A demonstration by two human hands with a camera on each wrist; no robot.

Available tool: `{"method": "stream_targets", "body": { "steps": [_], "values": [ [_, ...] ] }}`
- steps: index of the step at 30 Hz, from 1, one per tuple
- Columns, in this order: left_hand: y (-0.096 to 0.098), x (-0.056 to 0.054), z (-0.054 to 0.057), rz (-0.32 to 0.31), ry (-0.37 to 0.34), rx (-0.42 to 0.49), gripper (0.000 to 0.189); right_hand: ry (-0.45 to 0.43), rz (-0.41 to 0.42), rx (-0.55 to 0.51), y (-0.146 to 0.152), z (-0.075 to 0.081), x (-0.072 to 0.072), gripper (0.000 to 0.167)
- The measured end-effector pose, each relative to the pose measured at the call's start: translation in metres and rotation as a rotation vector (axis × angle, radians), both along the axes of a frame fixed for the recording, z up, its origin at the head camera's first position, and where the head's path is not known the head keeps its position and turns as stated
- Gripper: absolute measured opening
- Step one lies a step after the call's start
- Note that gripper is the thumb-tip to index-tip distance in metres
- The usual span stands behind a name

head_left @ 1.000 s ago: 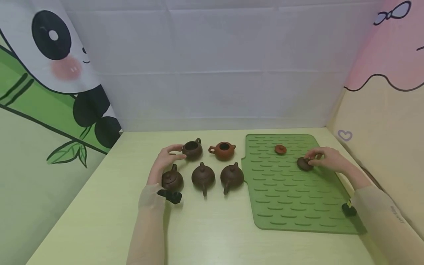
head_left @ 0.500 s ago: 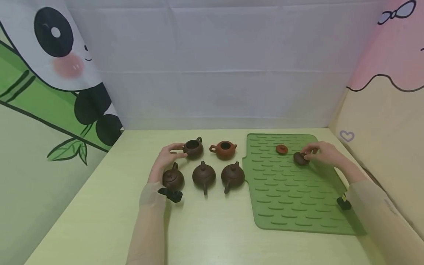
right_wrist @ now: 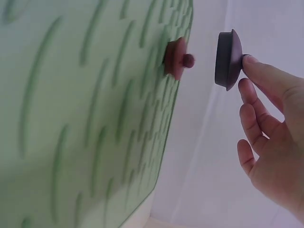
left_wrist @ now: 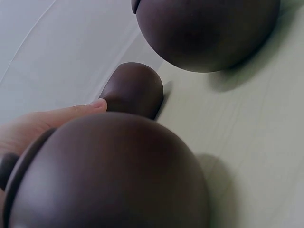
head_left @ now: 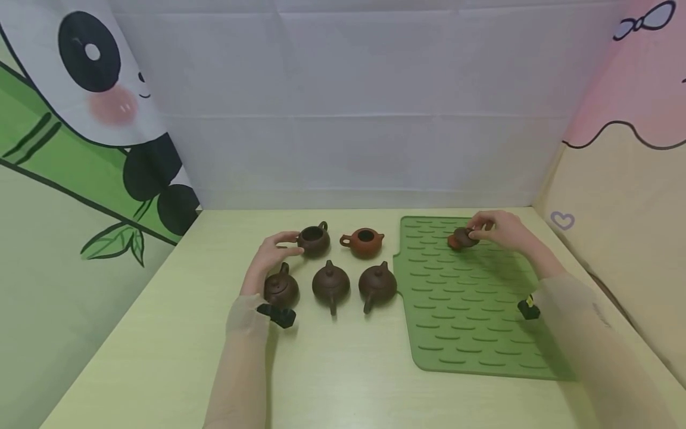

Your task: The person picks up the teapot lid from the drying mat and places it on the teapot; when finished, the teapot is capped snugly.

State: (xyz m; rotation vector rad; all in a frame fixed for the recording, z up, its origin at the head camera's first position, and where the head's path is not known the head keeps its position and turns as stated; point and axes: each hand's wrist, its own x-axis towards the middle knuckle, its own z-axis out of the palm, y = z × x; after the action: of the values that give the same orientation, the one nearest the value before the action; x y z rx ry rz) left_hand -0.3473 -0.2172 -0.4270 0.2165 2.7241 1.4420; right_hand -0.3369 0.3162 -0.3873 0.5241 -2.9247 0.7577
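Observation:
By its knob, my right hand (head_left: 506,231) pinches a dark brown teapot lid (right_wrist: 229,61), held up off the mat. Below and left of it, a small reddish lid (right_wrist: 175,59) rests on the green mat (head_left: 455,322), partly covered by the dark lid in the head view. My left hand (head_left: 270,256) holds the left side of a lidless dark brown teapot (head_left: 314,242), thumb on its near side. A lidless reddish teapot (head_left: 367,244) stands to the right of that pot.
Three lidded dark teapots stand in the front row: a left teapot (head_left: 281,290) beside my left wrist, a middle teapot (head_left: 330,285) and a right teapot (head_left: 377,285) at the mat's left edge. A white backdrop (head_left: 354,149) rises behind the table.
My right hand has carried the dark lid up and left, from the mat's right side to over the reddish lid. My left hand stays at the lidless dark teapot.

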Motion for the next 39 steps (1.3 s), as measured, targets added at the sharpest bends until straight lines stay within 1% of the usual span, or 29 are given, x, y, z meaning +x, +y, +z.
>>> {"method": "stream_targets", "body": {
  "steps": [6,11,14,19,27,31,39],
  "values": [
    [0.001,0.001,0.000,0.011,-0.005,-0.018,0.055,-0.015,0.040,-0.062,-0.023,0.014,-0.010,0.021],
    [0.001,0.002,0.001,0.011,0.006,-0.024,0.056,0.009,0.071,-0.054,-0.043,0.021,-0.020,0.021],
    [0.001,0.003,0.002,0.014,0.002,-0.024,0.056,0.014,0.063,-0.061,-0.057,0.024,-0.025,0.020],
    [0.002,0.004,0.004,0.019,-0.018,-0.022,0.056,0.009,0.035,-0.104,-0.080,0.031,-0.033,0.020],
    [0.004,0.003,0.002,0.025,-0.020,-0.019,0.057,0.036,0.057,-0.179,-0.118,0.044,-0.046,0.022],
    [0.003,0.002,0.002,0.034,-0.030,-0.017,0.057,0.038,0.079,-0.242,-0.142,0.046,-0.054,0.022],
    [0.004,0.005,0.007,0.041,-0.051,-0.033,0.058,0.043,0.135,-0.362,-0.197,0.042,-0.066,0.021]
  ]
}}
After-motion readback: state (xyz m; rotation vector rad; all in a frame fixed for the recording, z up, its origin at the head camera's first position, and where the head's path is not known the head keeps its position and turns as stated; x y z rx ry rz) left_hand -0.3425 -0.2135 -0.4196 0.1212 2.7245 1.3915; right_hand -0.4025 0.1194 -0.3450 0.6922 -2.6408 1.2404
